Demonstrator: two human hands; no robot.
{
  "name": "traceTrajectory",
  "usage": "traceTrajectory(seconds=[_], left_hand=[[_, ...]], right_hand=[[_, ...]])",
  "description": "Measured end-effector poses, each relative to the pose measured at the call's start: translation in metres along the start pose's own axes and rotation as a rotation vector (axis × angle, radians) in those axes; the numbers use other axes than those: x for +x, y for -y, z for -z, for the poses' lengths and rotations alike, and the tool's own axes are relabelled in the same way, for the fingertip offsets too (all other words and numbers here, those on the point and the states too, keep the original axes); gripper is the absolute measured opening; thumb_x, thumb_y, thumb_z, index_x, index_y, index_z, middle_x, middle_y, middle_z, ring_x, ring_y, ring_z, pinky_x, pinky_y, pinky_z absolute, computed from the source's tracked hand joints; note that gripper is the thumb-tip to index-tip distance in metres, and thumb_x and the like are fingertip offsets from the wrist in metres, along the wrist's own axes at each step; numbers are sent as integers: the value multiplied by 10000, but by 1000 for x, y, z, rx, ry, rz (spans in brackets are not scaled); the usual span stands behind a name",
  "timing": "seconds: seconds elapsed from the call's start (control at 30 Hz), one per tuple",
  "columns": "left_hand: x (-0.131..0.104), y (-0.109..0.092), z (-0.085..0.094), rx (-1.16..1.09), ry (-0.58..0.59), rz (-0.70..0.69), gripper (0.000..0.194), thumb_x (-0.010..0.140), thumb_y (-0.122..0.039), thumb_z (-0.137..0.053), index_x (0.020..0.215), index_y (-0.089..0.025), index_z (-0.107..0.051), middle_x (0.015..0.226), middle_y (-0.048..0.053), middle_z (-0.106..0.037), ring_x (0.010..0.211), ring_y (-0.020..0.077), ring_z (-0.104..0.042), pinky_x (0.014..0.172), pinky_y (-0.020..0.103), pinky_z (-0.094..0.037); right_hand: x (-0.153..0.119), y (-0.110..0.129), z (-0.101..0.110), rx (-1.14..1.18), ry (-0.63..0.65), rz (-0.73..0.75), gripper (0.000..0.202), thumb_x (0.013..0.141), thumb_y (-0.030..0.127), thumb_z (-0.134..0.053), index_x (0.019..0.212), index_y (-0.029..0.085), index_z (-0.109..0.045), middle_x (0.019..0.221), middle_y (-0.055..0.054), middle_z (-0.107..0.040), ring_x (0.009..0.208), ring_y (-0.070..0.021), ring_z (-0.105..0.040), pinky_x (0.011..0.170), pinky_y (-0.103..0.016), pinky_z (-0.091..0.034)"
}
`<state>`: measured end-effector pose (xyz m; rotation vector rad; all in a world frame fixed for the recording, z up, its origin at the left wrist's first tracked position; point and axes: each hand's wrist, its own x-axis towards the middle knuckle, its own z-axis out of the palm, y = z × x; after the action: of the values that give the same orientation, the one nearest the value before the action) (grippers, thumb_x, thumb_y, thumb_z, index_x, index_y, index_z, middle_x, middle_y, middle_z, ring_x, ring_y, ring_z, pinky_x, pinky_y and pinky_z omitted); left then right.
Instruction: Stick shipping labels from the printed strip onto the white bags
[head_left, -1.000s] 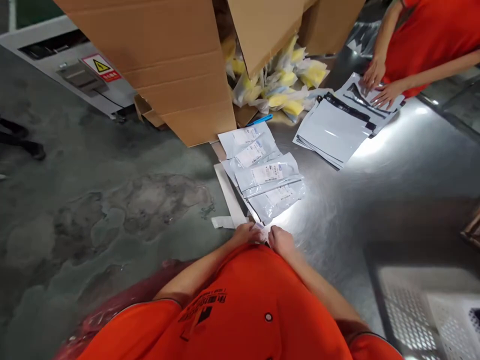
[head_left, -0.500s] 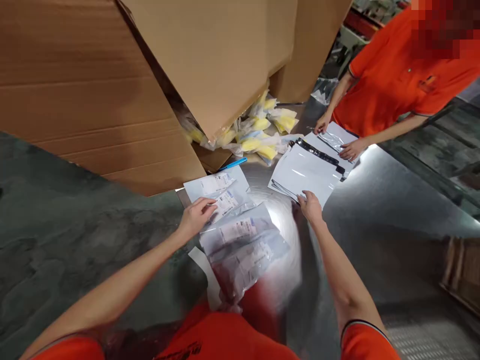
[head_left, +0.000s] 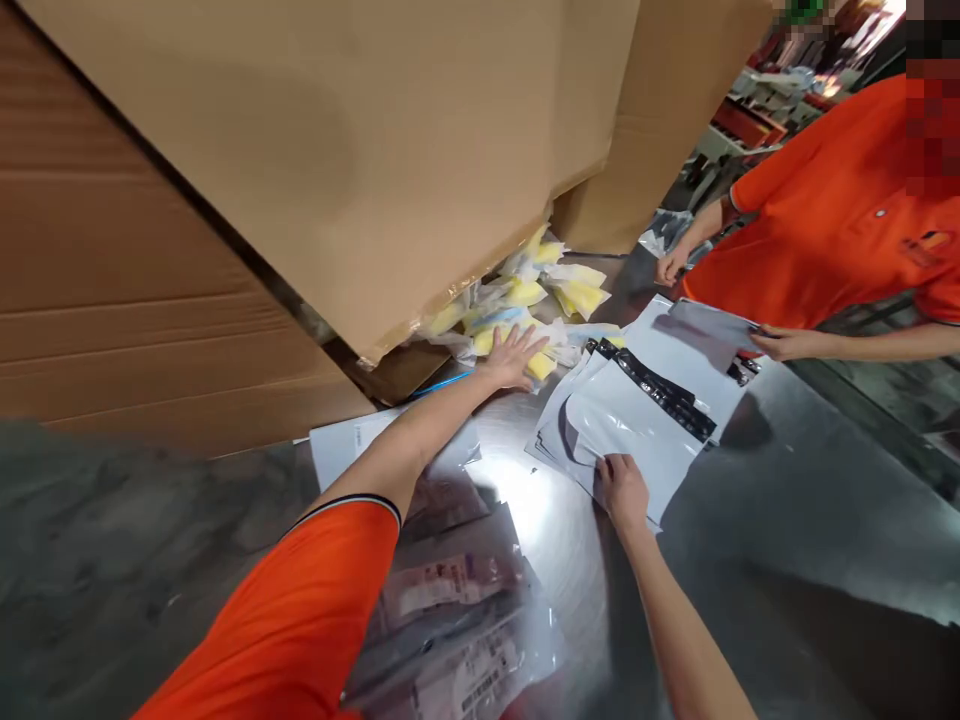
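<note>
My left hand (head_left: 514, 358) is stretched out with fingers spread, on the near side of a heap of yellow items in clear plastic wrappers (head_left: 583, 292). Its fingertips touch the nearest packets. On the right, a stack of white plastic mailing bags (head_left: 649, 415) with black strips lies on the metal table (head_left: 517, 450). My right hand (head_left: 624, 490) pinches the near edge of the top bag, whose left side curls up. Under and beside my left arm lie flat grey mailing bags with printed labels (head_left: 457, 590), partly hidden by the sleeve.
Large cardboard boxes (head_left: 420, 150) tower at the left and back, one flap hanging over the heap. A thin blue tool (head_left: 444, 384) lies by the box edge. At the right, a co-worker in an orange shirt (head_left: 817, 240) holds a grey bag (head_left: 712, 325) over the table.
My left hand has moved from the labelled bags forward to the yellow packets, fingers spreading. My right hand now lifts the top bag's edge. The co-worker has raised a bag; the view has shifted.
</note>
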<state>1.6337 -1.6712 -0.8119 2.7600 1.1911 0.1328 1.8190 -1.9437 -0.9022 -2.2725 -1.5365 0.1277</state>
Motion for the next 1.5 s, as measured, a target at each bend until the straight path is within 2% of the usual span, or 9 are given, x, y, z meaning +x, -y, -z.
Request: traceTrajectory(seconds=[0.17,0.43,0.63,0.73,0.87,0.97,1.17,1.33,1.5], left_hand=[[13,-21,3,-75,-69,12,293,718,-89,-738,995,-178,-698,1228,118,-637,1283,359,-449,1118,584,-239],[-65,-116,74,-448,-345,44,287,822,-288,-678,1045,-142,-571,1084,91,-595,1080,277,-566,942,413,-444],[-222,-267,59,-1194,207,30,361,752,-455,-680,962,-174,-594,871,22,-661,740,168,-633,690,317,-546],[-285,-330,26,-1247,431,60,378,762,-453,-679,1011,-180,-601,873,38,-678,710,167,-641,657,306,-556],[-314,-382,-26,-960,721,-265,334,880,-409,-593,1122,-183,-637,1121,100,-684,927,214,-669,779,308,-562],[-305,-389,-57,-498,567,-383,388,929,-318,-524,1284,-166,-565,1370,139,-539,1189,246,-577,1001,350,-482],[-267,-370,-73,-226,539,-348,96,783,-268,-691,836,-189,-707,975,91,-700,992,266,-646,887,338,-497],[-152,-352,-53,-158,243,-135,344,992,-311,-322,1063,-222,-647,1207,83,-644,1141,199,-573,987,299,-400],[-50,-309,-65,-100,209,181,205,856,-331,-599,945,-148,-627,1130,179,-653,1016,273,-627,828,338,-452]], right_hand=[[-92,12,58,-20,101,14,396,998,365,-292,893,208,-639,939,-91,-645,754,-202,-599,592,-300,-347],[-278,3,113,451,132,-714,410,874,565,-416,748,211,-583,734,-79,-635,682,-251,-588,641,-374,-461],[-287,19,118,1139,-75,-711,813,835,683,-412,1438,137,-396,1427,-147,-510,1181,-260,-580,903,-369,-515],[-315,19,131,1311,-119,-628,819,850,669,-435,1490,170,-322,1435,-117,-509,1230,-243,-553,925,-344,-510],[-383,1,135,1061,-144,-981,653,777,506,-637,1304,142,-507,1212,-108,-662,1044,-239,-640,849,-312,-527],[-438,-32,131,913,-191,-1249,536,835,444,-527,1211,62,-542,1125,-194,-672,989,-300,-653,810,-374,-523],[-514,-90,127,184,13,-1212,577,902,539,-359,1061,75,-662,1205,-272,-606,1117,-423,-570,885,-501,-454],[-507,-109,103,272,5,-1267,584,884,602,-254,949,160,-631,1000,-216,-660,969,-370,-638,787,-466,-502],[-498,-121,67,398,-35,-1324,452,803,670,-285,779,279,-510,913,-198,-662,936,-397,-659,761,-509,-525]])
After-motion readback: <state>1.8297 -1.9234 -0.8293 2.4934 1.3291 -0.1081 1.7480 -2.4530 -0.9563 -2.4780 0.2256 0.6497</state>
